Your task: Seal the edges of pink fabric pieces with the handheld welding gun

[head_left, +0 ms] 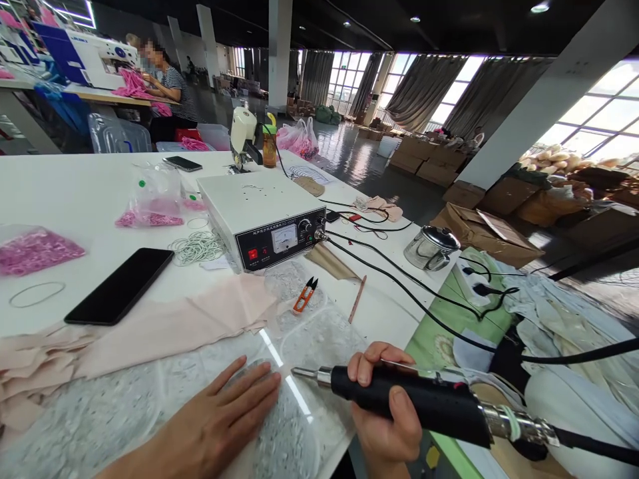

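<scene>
My left hand (227,406) lies flat with fingers stretched out on a clear plastic sheet (124,392) at the table's front. In my right hand (384,412) is a black ultrasonic handpiece (419,402), fingers wrapped round its body. Its narrow metal tip points left, close to my left fingertips; whether it touches the sheet I cannot tell. From the handpiece's rear a thick black cable runs off to the right. Pale pink fabric (184,322) is spread beyond my left hand, bunched at the left. Orange-handled thread snips (304,296) rest on the sheet beyond the tip.
A white generator box (269,206) with a dial stands mid-table, its cables crossing to the right. Around it are a black phone (120,286), rubber bands (197,247), a bag of pink pieces (37,251) and a glass jar (432,248). A person (172,86) sits sewing far left.
</scene>
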A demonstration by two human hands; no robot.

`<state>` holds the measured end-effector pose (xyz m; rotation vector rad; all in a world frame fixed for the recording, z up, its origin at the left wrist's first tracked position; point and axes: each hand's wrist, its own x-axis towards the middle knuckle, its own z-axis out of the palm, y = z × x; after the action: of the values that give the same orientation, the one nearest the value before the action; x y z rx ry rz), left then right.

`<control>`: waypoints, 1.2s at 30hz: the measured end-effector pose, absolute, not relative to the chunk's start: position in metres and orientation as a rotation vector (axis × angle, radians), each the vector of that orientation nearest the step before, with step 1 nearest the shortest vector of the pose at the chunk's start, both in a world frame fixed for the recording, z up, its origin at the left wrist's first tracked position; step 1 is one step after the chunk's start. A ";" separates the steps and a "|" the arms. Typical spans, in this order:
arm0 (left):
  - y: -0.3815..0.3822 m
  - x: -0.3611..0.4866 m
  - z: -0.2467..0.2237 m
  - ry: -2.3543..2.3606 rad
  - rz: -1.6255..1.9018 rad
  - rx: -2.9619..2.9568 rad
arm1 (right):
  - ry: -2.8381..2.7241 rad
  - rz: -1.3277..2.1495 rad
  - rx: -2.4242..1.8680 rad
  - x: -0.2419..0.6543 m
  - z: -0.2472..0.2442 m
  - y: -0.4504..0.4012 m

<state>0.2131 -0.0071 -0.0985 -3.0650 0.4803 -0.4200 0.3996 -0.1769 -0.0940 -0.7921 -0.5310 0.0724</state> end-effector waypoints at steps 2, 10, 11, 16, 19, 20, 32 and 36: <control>-0.006 0.211 -0.095 0.524 -0.389 -3.072 | -0.515 0.073 -0.798 0.402 -0.092 -0.178; -0.005 0.211 -0.090 0.517 -0.337 -3.093 | -0.486 0.048 -0.822 0.405 -0.090 -0.186; -0.006 0.211 -0.091 0.507 -0.346 -3.097 | -0.486 0.048 -0.823 0.405 -0.089 -0.186; -0.007 0.210 -0.091 0.476 -0.405 -3.170 | -0.484 0.043 -0.838 0.403 -0.086 -0.185; -0.008 0.210 -0.093 0.501 -0.403 -3.158 | -0.485 0.039 -0.852 0.403 -0.086 -0.185; -0.008 0.209 -0.094 0.515 -0.390 -3.146 | -0.485 0.040 -0.858 0.403 -0.086 -0.185; -0.005 0.208 -0.095 0.515 -0.328 -3.271 | -0.533 0.053 -0.880 0.397 -0.078 -0.180; -0.007 0.208 -0.098 0.509 -0.326 -3.246 | -0.572 0.064 -0.885 0.396 -0.076 -0.178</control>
<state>0.2084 -0.0066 -0.0983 -3.2464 0.5090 -0.3265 0.3964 -0.1783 -0.0759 -0.8852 -0.5721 0.0643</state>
